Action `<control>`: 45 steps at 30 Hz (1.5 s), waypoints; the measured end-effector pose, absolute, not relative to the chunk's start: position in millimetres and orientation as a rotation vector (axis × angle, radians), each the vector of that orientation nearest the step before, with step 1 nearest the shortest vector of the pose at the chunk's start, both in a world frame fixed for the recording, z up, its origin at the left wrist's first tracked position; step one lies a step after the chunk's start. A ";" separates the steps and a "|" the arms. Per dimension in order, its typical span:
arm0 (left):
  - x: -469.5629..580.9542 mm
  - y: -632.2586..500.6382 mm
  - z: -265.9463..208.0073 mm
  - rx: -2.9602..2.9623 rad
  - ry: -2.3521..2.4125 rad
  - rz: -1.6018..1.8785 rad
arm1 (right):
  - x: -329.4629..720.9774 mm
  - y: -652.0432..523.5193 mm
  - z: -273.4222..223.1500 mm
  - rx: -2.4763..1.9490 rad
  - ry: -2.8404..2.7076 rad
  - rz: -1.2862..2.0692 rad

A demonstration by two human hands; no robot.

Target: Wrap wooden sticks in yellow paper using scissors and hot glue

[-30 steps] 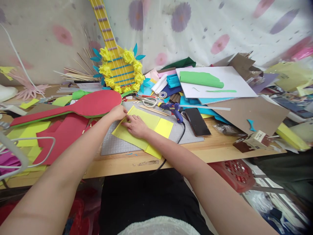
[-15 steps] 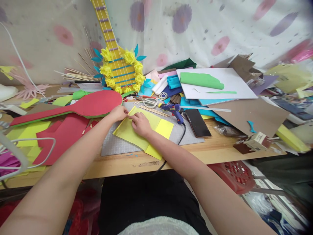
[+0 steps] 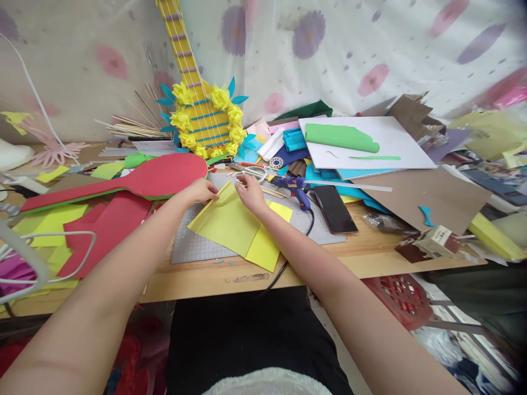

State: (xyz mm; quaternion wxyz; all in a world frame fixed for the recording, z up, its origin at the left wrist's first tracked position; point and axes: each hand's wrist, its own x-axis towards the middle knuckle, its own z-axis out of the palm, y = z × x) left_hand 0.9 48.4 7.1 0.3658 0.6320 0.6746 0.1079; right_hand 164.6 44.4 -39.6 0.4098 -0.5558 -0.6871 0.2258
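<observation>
A translucent sheet of yellow crepe paper [image 3: 226,219] lies on the grey cutting mat [image 3: 187,247], with a narrow fold along its left edge. Over it to the right is a brighter yellow sheet [image 3: 267,241]. My left hand [image 3: 201,191] is at the upper end of the fold, its thumb and fingers closed on the paper's edge. Beside the top of the sheet, my right hand [image 3: 251,195] is raised a little with thumb and fingers apart. Just beyond its fingertips are white-handled scissors [image 3: 258,174].
A blue glue gun [image 3: 297,189] with its cord and a phone [image 3: 335,209] lie to the right. A red guitar-shaped cutout [image 3: 164,175] is at the left. A yellow flowered paper guitar [image 3: 208,129] stands behind. A white board [image 3: 403,142] holds green paper [image 3: 341,137].
My right hand has lifted off the sheet and moved up and right, away from the left hand. The left hand stays at the folded edge. The view has shifted slightly.
</observation>
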 end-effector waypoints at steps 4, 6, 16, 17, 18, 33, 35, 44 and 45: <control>-0.5 48.9 6.6 1.620 1.682 0.298 | 167.5 72.3 -34.9 -1.381 -1.775 0.919; 0.0 49.9 5.7 1.666 1.679 0.301 | 166.2 81.4 -34.2 -1.337 -1.809 1.049; -1.6 41.1 7.8 1.542 1.521 0.506 | 170.6 95.4 -29.5 -1.297 -1.789 1.096; -4.2 40.2 8.5 1.539 1.517 0.517 | 171.6 95.5 -29.0 -1.305 -1.778 1.083; -7.2 39.6 8.9 1.539 1.519 0.517 | 172.3 95.4 -28.4 -1.317 -1.763 1.068; -13.0 35.7 11.3 1.567 1.615 0.380 | 165.6 85.7 -30.9 -1.453 -1.796 0.816; -13.7 35.8 10.6 1.573 1.635 0.381 | 165.1 83.1 -35.2 -1.498 -1.804 0.795; -17.0 35.9 7.2 1.696 1.674 0.325 | 162.4 78.7 -44.0 -1.498 -1.791 0.697; -17.4 36.1 6.6 1.682 1.669 0.339 | 162.0 76.2 -44.1 -1.485 -1.807 0.607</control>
